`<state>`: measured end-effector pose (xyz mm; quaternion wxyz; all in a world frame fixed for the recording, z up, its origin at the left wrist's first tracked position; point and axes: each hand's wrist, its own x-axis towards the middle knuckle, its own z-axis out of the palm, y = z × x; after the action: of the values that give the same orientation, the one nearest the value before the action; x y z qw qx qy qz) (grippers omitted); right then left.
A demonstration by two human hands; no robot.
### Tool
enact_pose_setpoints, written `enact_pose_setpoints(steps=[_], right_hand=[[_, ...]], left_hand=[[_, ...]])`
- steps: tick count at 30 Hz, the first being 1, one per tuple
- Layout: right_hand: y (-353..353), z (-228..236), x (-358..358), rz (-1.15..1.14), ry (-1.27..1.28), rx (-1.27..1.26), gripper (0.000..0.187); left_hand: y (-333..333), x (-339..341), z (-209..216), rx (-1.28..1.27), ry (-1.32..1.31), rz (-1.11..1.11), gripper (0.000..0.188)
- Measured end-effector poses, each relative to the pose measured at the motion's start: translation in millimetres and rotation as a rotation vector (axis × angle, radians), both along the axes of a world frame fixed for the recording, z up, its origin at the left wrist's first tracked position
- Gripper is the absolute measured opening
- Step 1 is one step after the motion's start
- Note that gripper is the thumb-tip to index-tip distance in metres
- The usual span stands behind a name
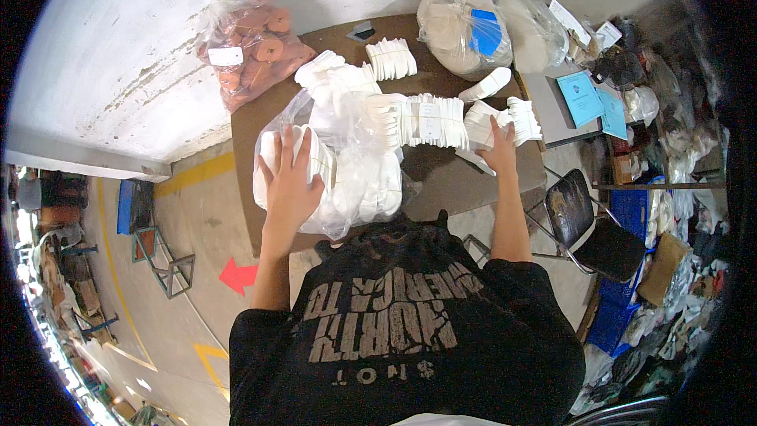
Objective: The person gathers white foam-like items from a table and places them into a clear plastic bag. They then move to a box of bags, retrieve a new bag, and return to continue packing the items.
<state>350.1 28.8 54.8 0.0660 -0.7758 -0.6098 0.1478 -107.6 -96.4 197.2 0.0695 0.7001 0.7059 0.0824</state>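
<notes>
My left hand [290, 177] lies with fingers spread on a stack of white insoles [325, 164] at the left side of a clear plastic bag [359, 138]. Under my right hand [501, 154], at the right of the brown table [445, 181], are loose white insoles [478, 120]; its fingers are apart and touch their edge. Between the hands, a row of white insoles [430, 120] stands packed on edge, with a band around part of it. Farther back sits another banded bundle [391, 59]. A single insole [486, 84] lies flat behind the row.
A clear bag of orange-brown rolled pieces [256, 51] stands at the back left. Large bags of beige material [461, 31] sit at the back right, near blue booklets [582, 99]. A black folding chair [587, 221] is right of the table; a metal frame [169, 268] stands left.
</notes>
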Motion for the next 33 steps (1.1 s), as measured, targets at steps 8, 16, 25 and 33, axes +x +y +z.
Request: enact_pose_setpoints(steps=[8, 16, 25, 33], right_hand=[[-7.8, -2.0, 68.2, -0.066, 0.365, 0.278, 0.056], [-9.6, 136.1, 41.7, -0.075, 1.295, 0.43, 0.052], [-0.7, 200.2, -142.3, 0.619, 1.878, 0.007, 0.063], [0.5, 167.3, -218.8, 0.436, 1.624, -0.527, 0.032]], left_hand=[[-15.2, -0.8, 20.6, 0.041, 0.134, 0.025, 0.071], [-14.2, 1.8, 2.7, -0.069, -0.007, 0.013, 0.069], [-20.9, 4.2, 1.0, -0.094, -0.004, 0.01, 0.067], [-31.7, -4.1, -3.4, 0.046, -0.047, -0.026, 0.067]])
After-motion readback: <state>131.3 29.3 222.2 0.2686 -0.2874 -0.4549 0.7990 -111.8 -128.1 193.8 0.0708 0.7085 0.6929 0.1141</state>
